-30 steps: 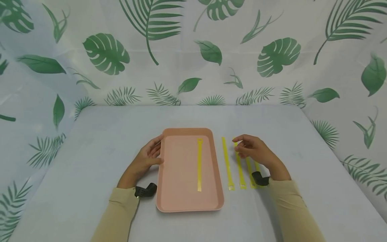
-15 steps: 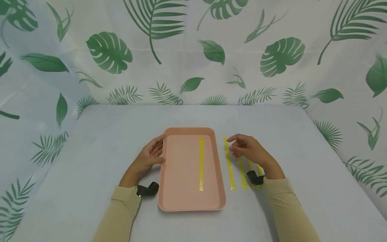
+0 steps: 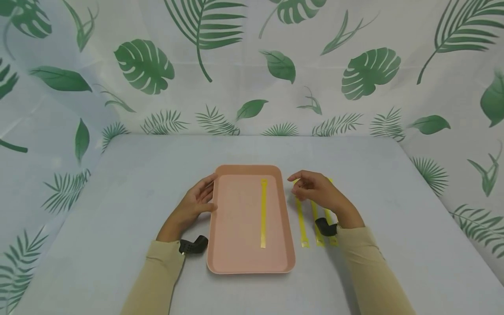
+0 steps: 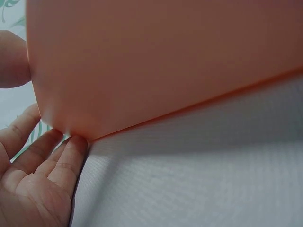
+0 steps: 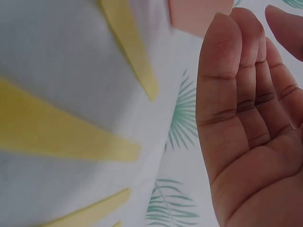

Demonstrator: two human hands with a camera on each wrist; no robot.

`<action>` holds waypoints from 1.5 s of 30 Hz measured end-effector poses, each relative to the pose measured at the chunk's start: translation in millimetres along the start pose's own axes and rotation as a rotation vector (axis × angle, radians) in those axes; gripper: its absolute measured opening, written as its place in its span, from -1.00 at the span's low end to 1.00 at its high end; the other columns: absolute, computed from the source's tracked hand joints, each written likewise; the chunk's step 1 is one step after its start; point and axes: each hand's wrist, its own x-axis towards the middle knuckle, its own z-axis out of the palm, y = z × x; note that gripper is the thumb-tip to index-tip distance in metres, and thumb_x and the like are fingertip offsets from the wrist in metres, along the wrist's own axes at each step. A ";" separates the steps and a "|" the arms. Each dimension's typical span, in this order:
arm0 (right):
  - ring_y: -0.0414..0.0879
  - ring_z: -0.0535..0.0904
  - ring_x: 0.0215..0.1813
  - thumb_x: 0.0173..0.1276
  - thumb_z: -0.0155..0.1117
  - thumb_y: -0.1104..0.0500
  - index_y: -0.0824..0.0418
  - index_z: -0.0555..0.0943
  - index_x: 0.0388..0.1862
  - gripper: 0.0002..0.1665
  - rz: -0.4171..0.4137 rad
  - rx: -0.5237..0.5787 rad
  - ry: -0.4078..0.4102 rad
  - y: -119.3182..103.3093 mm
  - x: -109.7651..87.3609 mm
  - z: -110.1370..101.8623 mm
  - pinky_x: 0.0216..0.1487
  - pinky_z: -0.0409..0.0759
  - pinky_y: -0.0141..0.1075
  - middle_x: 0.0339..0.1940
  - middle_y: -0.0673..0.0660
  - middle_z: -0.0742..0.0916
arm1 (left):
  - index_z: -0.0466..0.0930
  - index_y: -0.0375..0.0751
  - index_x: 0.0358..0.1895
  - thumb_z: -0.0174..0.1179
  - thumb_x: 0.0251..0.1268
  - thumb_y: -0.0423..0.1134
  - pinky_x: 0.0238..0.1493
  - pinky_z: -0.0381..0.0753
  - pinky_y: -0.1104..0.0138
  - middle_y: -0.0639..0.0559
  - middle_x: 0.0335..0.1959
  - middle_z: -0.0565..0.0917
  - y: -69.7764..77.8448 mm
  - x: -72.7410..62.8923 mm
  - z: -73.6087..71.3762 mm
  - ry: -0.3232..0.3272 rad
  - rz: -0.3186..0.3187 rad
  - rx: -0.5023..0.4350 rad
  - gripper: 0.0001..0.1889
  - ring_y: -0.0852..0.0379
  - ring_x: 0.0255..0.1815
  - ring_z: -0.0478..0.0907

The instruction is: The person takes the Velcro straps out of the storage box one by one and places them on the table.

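My left hand (image 3: 189, 212) rests against the left side of a pink rectangular tray (image 3: 236, 266), thumb and fingertips spread along its edge. In the left wrist view the fingertips (image 4: 75, 146) touch the wall of the tray (image 4: 151, 61) near a corner. One flat yellow strip (image 3: 264, 214) with a notched end lies lengthwise inside the tray. To the tray's right, my right hand (image 3: 320, 192) hovers over several similar yellow strips (image 3: 302, 223), partly hiding them. Its fingers (image 5: 218, 71) are bent loosely with nothing between them, beside the blurred strips (image 5: 61, 125).
A white cloth (image 3: 157, 157) covers the table beneath everything. Leaf-printed sheets (image 3: 232, 74) hang behind the table and at both sides. A black wrist camera (image 3: 326, 226) sits on the right wrist, low over the strips; another camera (image 3: 194, 245) is beside the tray's left edge.
My right hand has moved left across the strips toward the tray, uncovering part of the far right one. The left hand keeps its place on the tray; the head view has shifted slightly.
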 end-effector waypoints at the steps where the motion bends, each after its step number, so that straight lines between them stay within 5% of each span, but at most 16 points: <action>1: -0.07 0.64 -0.29 0.57 0.29 0.38 0.57 0.55 0.26 -0.62 -0.001 -0.007 -0.002 -1.1 1.3 0.7 -0.16 0.73 -0.28 -0.23 0.21 0.72 | -0.19 -0.57 0.71 0.28 0.16 -0.61 0.63 0.27 0.42 -0.49 0.74 -0.09 -0.2 0.1 -0.3 -0.001 0.000 0.003 0.08 -0.37 0.78 -0.18; 11: -0.07 0.72 -0.18 0.52 0.28 0.47 0.56 0.61 0.22 -0.66 -0.073 -0.081 -0.006 -13.9 16.2 8.8 -0.11 0.77 -0.35 -0.18 0.23 0.77 | -0.19 -0.56 0.71 0.28 0.13 -0.61 0.62 0.29 0.42 -0.50 0.74 -0.09 0.7 0.8 -0.6 -0.002 0.003 -0.002 0.10 -0.38 0.77 -0.18; 25: -0.12 0.71 -0.10 0.47 0.32 0.51 0.60 0.61 0.19 -0.66 -0.109 -0.047 -0.059 -27.1 32.2 19.8 -0.01 0.79 -0.37 -0.11 0.29 0.76 | -0.20 -0.57 0.71 0.29 0.10 -0.58 0.59 0.33 0.44 -0.53 0.73 -0.10 -0.1 1.7 -1.2 -0.015 0.012 -0.002 0.12 -0.42 0.76 -0.17; 39: 0.22 0.72 0.09 0.41 0.37 0.52 0.51 0.68 0.13 -0.68 -0.134 -0.068 -0.194 -26.2 49.5 29.1 0.17 0.73 -0.33 0.03 0.32 0.78 | -0.20 -0.57 0.71 0.30 0.07 -0.55 0.57 0.36 0.46 -0.53 0.73 -0.09 -2.0 3.7 -1.9 -0.006 0.005 0.001 0.13 -0.43 0.76 -0.15; 45: 0.23 0.74 0.10 0.40 0.39 0.52 0.48 0.72 0.07 -0.72 -0.153 -0.112 -0.277 -26.7 58.1 32.8 0.24 0.76 -0.11 0.03 0.29 0.79 | -0.20 -0.58 0.71 0.25 0.07 -0.60 0.58 0.34 0.46 -0.52 0.74 -0.10 -0.5 3.3 -1.1 0.004 -0.003 -0.011 0.11 -0.40 0.77 -0.16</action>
